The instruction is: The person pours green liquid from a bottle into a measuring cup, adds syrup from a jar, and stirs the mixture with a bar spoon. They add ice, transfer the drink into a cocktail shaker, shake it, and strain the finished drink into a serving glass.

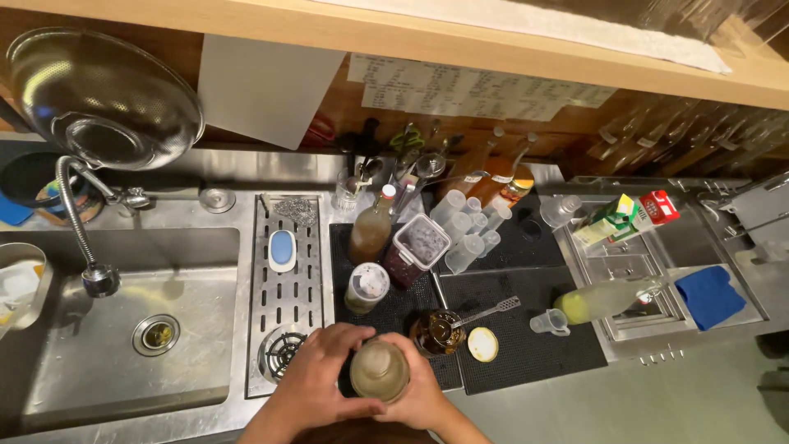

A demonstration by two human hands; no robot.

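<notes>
Hands clasp clear plastic cup of cloudy beige liquid (380, 370) at bench (699, 395) front edge: left hand (316, 380) wrapped round, right hand (421, 393) cupping. Spill risk: open brown jar with spoon (436, 331) just beside, easily knocked.

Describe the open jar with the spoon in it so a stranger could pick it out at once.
Start at the steel sink and move right, past the slotted drainer, to the black bar mat. At the mat's near edge, just right of the right hand, stands the open glass jar of dark amber contents. Unlike the capped containers behind it, a metal spoon sticks out, and its round lid lies beside it.
</notes>
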